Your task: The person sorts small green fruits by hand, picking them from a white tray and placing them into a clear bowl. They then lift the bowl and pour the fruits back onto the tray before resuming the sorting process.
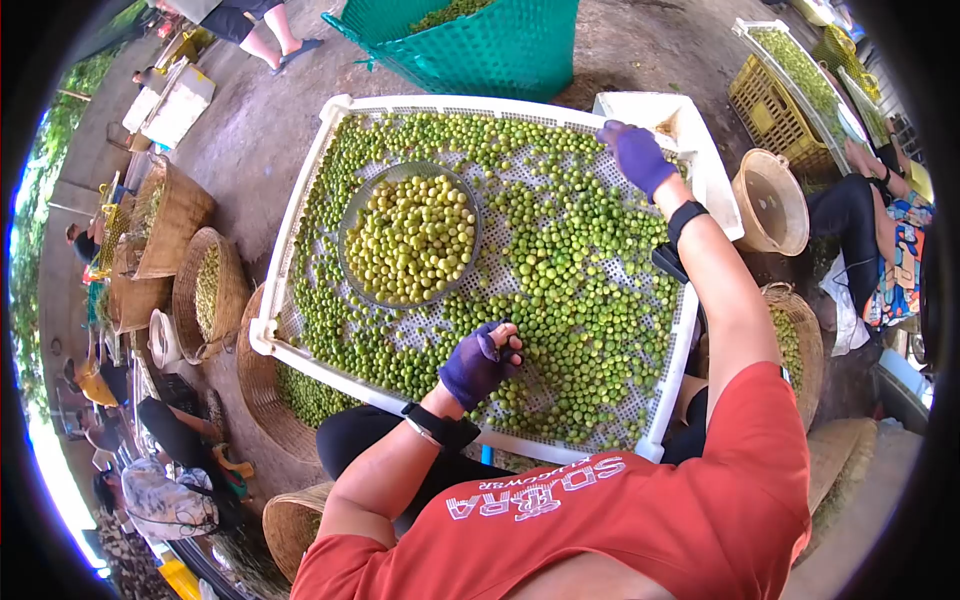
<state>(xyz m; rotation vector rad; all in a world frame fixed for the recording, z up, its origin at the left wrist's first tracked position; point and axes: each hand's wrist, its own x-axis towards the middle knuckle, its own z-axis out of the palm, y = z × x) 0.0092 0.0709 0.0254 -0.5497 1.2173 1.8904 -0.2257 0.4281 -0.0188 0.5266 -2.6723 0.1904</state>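
Note:
A white perforated tray (292, 275) spans the middle of the view, covered with small green round fruits (560, 255). On its left part stands a clear round bowl (345, 262) full of paler, yellowish fruits (415, 235). My left hand (478, 365), in a purple fingerless glove, is over the near middle of the tray with its fingers curled; what they hold, if anything, is hidden. My right hand (638, 155), in a similar glove, reaches to the far right corner of the tray, beside a white box (715, 180). Its fingertips are hard to make out.
A green basket (500, 50) stands beyond the tray. Wicker baskets (180, 215) line the left side. On the right are a beige bucket (770, 205) and a yellow crate (770, 110). Other people sit or stand at the left, top left and right edges.

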